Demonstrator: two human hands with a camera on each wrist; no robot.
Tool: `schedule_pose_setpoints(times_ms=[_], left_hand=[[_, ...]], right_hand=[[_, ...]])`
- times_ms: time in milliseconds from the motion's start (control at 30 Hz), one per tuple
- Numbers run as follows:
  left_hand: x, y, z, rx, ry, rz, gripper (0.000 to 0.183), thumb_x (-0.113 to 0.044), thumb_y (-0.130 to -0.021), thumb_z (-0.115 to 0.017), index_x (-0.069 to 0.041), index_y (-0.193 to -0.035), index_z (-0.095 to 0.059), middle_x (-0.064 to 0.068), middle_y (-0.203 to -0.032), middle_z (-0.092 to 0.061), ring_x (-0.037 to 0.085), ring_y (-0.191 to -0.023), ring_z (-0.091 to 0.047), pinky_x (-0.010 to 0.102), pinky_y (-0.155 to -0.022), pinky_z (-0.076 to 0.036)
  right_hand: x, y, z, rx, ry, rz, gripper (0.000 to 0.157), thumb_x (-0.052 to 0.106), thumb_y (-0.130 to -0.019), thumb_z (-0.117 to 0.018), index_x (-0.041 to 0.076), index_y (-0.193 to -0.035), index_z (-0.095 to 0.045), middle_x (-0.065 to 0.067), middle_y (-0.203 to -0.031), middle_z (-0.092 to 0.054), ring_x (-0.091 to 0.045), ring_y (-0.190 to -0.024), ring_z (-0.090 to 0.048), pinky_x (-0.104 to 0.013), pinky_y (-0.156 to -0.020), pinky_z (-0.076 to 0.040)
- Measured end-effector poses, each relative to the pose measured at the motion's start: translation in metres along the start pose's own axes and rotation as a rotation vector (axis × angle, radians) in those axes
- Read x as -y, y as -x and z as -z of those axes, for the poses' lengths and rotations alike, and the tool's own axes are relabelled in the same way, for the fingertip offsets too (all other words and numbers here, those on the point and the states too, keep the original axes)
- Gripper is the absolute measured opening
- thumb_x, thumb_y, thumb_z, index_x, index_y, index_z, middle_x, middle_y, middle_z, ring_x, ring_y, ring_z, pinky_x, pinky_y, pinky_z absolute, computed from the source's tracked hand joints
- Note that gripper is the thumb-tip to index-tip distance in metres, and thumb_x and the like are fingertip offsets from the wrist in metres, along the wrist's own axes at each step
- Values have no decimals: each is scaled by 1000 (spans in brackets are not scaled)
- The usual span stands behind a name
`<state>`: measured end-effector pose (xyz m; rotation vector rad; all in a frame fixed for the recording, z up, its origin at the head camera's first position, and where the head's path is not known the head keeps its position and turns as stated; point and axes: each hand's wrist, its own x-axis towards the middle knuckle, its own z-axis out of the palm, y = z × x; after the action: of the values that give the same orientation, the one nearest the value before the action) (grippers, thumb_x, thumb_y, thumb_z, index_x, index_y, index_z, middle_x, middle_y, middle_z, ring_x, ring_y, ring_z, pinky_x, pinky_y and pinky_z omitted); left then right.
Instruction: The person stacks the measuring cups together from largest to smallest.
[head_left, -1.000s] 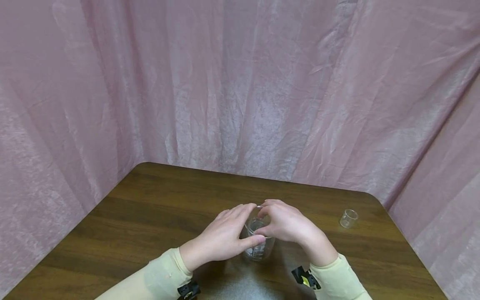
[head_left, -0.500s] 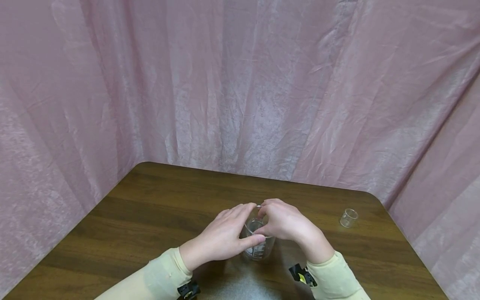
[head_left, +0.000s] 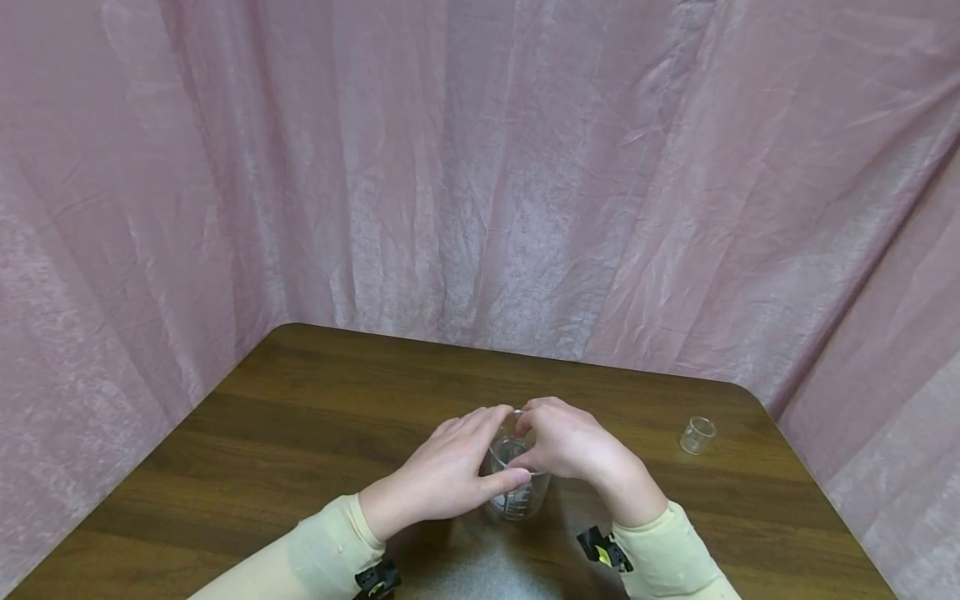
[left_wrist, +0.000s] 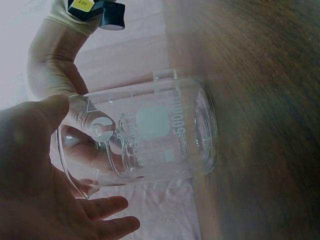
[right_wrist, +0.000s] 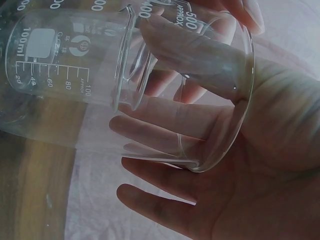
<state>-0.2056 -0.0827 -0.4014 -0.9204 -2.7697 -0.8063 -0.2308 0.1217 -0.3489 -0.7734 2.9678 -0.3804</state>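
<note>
A large clear glass beaker marked 500 ml [left_wrist: 155, 122] stands upright near the front of the table. Inside it sits a smaller glass beaker marked 100 ml [right_wrist: 45, 55]. My left hand [head_left: 446, 475] holds the large beaker at its rim, thumb on the near side and forefinger at the far side; its other fingers reach past the glass. My right hand [head_left: 573, 446] dips thumb and foremost fingers into the large beaker's mouth and grips the small beaker's rim. Its last fingers stay outside the glass.
Another small clear glass beaker [head_left: 697, 437] stands by itself toward the back right. The brown wooden table [head_left: 300, 392] has rounded far corners, with pink curtains [head_left: 480, 167] hanging behind and on both sides.
My right hand and forearm have shifted slightly up and to the left in the head view. My left hand and the large beaker have hardly moved.
</note>
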Motion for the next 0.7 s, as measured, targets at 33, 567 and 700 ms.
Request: schedule_pose_setpoints(times_ms=[33, 567, 700], left_hand=[[0, 0, 0, 0, -1, 0, 79, -68, -105, -62, -16, -162, -46, 4, -158, -57, 27, -149, -52, 62, -122, -39], [1, -1, -1, -6, -8, -16, 78, -68, -106, -63, -17, -162, -46, 0, -158, -57, 23, -150, -51, 61, -121, -41], [1, -1, -1, -8, -7, -23, 78, -67, -105, -63, -17, -162, -46, 0, -157, -57, 23, -149, -51, 61, -120, -41]], right_hand=[[0, 0, 0, 1, 2, -1, 30, 34, -76, -100, 19, -96, -84, 5, -114, -74, -25, -119, -68, -46, -92, -59], [1, 0, 0, 12, 23, -7, 30, 34, -77, -100, 19, -97, -83, 0, -125, -73, -27, -128, -65, -48, -97, -58], [0, 1, 0, 6, 17, -4, 28, 32, -78, -100, 20, -95, -83, 0, -126, -73, -27, -129, -64, -48, -98, -58]])
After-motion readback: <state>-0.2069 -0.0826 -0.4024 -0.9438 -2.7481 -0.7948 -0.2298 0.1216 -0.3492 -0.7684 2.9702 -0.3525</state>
